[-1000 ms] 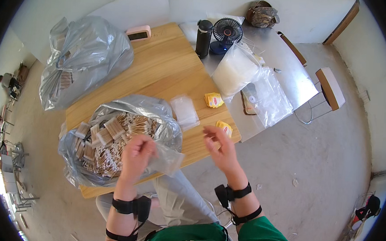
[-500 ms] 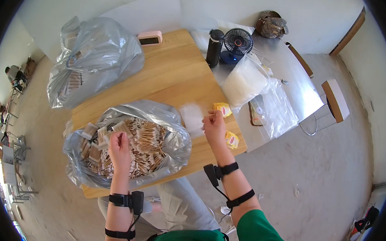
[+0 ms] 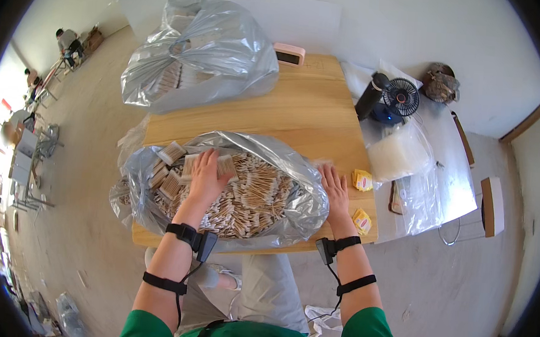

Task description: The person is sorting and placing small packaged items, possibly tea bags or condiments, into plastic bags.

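A grey plastic bag [image 3: 309, 186] lies spread wide on the wooden table, full of loose wooden-stick cotton swabs [image 3: 262, 189]. Several packed bundles of swabs [image 3: 171, 153] rest at its far left side. My left hand [image 3: 206, 178] reaches into the bag with fingers stretched and thumb apart, touching the swab bundles; a bundle [image 3: 227, 168] shows beside its thumb. Just outside the bag's right rim, my right hand [image 3: 336, 194] lies flat with fingers extended. Thin clear plastic [image 3: 321, 163] shows by its fingertips, mostly covered by the hand.
Two small stacks of yellow cards [image 3: 362, 180] sit near the table's [image 3: 311, 109] right edge. Behind is a second tied grey bag [image 3: 227, 55] and a pink-framed clock [image 3: 289, 55]. A side table holds a fan [image 3: 402, 97], a black flask [image 3: 372, 95] and clear plastic bags [image 3: 400, 155].
The view has shifted, with the table now more level. My left hand has lowered onto the swab bundles and opened. My right hand has moved away from the yellow cards and flattened beside the bag.
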`<state>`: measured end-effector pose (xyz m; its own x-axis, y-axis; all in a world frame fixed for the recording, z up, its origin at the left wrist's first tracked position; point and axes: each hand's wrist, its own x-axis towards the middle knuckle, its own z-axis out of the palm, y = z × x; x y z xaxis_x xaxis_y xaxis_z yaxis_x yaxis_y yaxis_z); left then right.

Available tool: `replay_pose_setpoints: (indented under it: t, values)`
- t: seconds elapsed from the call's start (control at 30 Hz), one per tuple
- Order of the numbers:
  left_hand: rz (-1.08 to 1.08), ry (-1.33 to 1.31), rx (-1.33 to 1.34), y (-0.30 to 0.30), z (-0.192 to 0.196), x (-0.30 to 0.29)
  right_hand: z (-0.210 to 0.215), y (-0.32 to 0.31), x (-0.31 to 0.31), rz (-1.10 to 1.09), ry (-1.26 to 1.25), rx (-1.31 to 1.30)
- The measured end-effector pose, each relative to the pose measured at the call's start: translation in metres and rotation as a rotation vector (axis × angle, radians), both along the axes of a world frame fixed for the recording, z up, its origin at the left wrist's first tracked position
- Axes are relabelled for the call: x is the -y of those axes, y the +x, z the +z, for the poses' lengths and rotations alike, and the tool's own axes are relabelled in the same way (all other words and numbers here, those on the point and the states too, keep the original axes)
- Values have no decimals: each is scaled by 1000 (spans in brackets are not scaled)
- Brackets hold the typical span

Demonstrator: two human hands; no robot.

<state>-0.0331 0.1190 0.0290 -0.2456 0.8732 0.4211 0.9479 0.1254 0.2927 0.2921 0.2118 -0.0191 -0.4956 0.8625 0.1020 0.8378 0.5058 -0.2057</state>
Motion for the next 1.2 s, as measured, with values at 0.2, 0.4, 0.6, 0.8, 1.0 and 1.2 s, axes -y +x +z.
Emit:
replay_pose_setpoints:
  t: [0.2, 0.4, 0.6, 0.8, 1.0, 1.2]
  values:
    - [6, -244, 110, 0, 15, 0, 9, -11, 0, 41, -43, 138]
    - [-23, 125, 282, 5, 19, 6, -34, 28, -23, -205, 122, -555]
    - [122, 239, 1264, 7, 22, 48, 102, -24, 67, -308, 269, -1093]
    - [-30, 265, 1879, 39, 29, 73, 113, -120, 125, 48, -200, -1014]
    - [135, 268, 1081, 43, 20, 94, 87, -151, 134, 5, -216, -926]
    - [25, 54, 1164, 52, 20, 109, 83, -160, 148, 307, 158, -706]
